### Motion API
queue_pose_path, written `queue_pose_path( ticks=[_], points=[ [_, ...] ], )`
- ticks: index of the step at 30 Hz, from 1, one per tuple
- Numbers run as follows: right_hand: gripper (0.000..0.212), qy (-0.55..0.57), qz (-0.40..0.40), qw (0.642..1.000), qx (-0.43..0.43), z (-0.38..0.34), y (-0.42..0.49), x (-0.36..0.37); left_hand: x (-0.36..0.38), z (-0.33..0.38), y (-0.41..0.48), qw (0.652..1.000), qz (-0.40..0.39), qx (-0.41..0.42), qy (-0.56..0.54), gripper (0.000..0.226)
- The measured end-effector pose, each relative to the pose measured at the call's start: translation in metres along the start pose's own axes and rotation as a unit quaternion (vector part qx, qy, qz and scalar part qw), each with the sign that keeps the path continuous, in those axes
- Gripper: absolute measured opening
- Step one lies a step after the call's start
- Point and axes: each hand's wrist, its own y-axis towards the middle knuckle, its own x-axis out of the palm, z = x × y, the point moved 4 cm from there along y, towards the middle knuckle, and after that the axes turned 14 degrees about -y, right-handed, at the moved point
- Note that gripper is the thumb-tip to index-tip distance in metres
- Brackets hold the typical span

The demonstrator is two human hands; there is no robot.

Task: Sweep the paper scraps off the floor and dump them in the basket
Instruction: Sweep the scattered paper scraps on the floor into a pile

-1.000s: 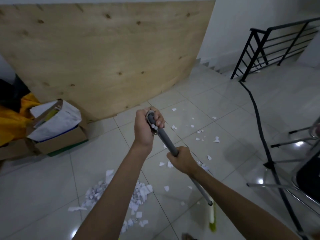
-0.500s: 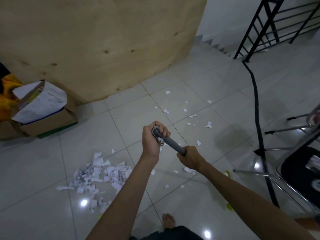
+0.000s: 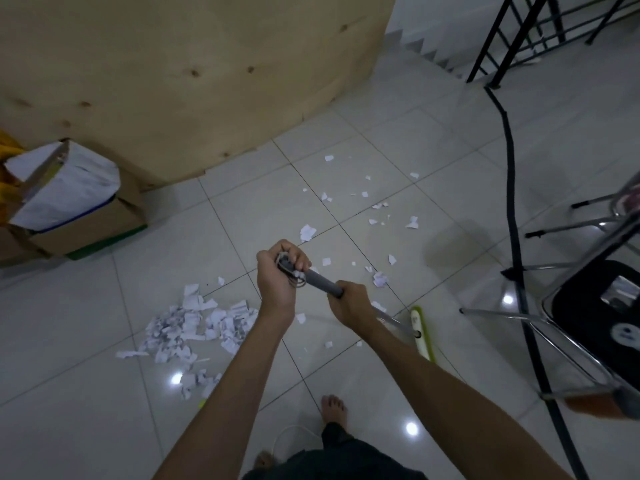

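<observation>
Sweeping was the step in hand. The left hand point(image 3: 278, 271) had its fingers clamped round the top end of the broom handle point(image 3: 322, 283). The right hand point(image 3: 349, 303) was clamped on it lower down. The broom head point(image 3: 420, 332) rested on the floor point(image 3: 104, 427) at the right. The pile of paper scraps point(image 3: 194, 323) lay left of the hands, and loose scraps point(image 3: 379, 216) lay towards the floor's far edge. The next stroke would likely need to draw these to the pile. No basket showed.
</observation>
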Motion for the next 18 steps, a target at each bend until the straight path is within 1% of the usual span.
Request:
queue_pose_path(
  ticks=[5, 8, 12, 16, 18],
  points=[
    [0.013, 0.016, 0.012, 0.999, -0.039, -0.049, -0.008, 0.01, -0.016, 0.044, 0.0, 0.999, -0.028, 0.02, 0.007, 0.034],
    [0.014, 0.05, 0.017, 0.997, -0.049, -0.085, -0.011, 0.025, -0.031, 0.08, -0.001, 0.998, -0.04, 0.037, 0.012, 0.034],
    [0.012, 0.086, 0.014, 0.994, -0.066, -0.138, -0.019, 0.047, -0.056, 0.127, -0.001, 0.998, -0.045, 0.044, 0.019, 0.026],
    [0.013, 0.128, 0.016, 0.989, -0.076, -0.194, -0.029, 0.069, -0.086, 0.173, 0.003, 0.999, -0.033, 0.035, 0.008, 0.045],
    [0.013, 0.144, 0.01, 0.986, -0.078, -0.219, -0.031, 0.078, -0.095, 0.194, 0.005, 0.999, -0.029, 0.035, 0.023, 0.041]
  ],
)
